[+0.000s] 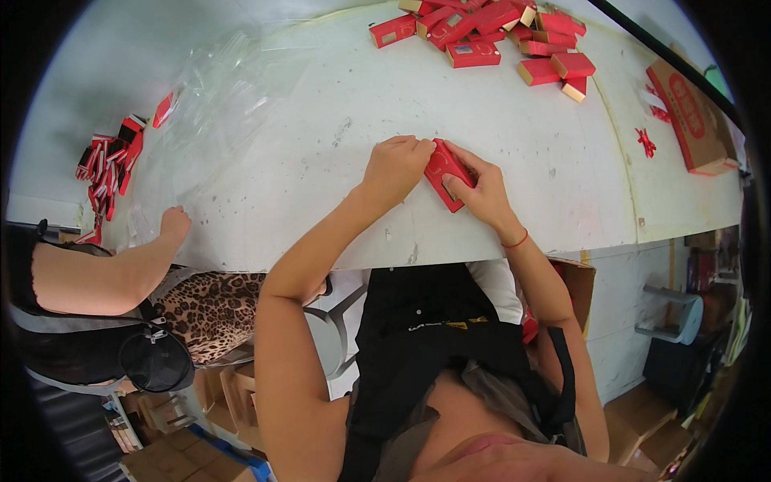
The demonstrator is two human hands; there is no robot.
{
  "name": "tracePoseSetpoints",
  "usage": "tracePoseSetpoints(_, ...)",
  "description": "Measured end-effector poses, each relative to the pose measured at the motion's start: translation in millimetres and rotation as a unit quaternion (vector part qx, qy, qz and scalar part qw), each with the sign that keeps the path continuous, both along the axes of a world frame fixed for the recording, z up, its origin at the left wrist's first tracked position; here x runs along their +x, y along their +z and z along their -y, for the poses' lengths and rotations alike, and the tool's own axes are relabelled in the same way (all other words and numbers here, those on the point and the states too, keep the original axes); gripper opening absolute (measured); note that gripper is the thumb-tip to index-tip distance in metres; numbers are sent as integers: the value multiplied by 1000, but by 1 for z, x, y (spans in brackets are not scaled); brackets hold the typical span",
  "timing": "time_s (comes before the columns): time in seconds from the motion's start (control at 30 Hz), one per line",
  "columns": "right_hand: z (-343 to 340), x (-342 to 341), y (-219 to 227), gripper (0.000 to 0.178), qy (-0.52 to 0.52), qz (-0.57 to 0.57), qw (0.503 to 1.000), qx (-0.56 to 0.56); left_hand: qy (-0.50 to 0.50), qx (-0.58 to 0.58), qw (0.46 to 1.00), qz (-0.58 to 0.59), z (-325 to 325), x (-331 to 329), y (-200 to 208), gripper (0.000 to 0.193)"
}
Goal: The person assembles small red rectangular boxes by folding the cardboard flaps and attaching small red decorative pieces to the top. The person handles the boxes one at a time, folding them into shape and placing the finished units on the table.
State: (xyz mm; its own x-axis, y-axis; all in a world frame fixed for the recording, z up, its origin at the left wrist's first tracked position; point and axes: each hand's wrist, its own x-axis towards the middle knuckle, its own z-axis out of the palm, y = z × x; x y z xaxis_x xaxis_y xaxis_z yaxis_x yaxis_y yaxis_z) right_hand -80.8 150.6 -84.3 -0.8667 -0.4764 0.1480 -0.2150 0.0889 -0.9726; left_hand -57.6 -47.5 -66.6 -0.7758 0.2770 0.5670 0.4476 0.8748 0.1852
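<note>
A slim red box (448, 177) with gold-coloured line print is held at a slant above the white table (321, 169). My right hand (482, 189) grips it along its right side, with the thumb lying across its front. At the box's upper left corner, my left hand (397, 167) has its fingers curled in and pressed together. Whether those fingertips pinch the box's end or something small there is hidden.
Several similar red boxes (474, 54) lie heaped at the far side. Clear plastic sleeves (229, 92) spread on the left, by a stack of red and black pieces (112, 165). A co-worker's arm (120, 273) rests at left. A brown carton (695, 120) and red ribbon bits (645, 143) lie right.
</note>
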Motion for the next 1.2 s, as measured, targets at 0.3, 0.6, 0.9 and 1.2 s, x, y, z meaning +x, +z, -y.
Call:
tracePoseSetpoints(0.3,2,1,-6,57,-73,-146,985,59,97,-16,994,38,-32,-5,4,5)
tracePoseSetpoints(0.6,5,1,-5,64,-182,-314,928,82,168,230,959,5,-61,-15,16,5)
tracePoseSetpoints(0.9,0,0,6,57,-7,26,996,-80,77,590,782,186,-6,8,13,4)
tracePoseSetpoints(1.2,-57,-31,-6,49,171,-2,984,50,-72,460,693,550,55,183,8,18)
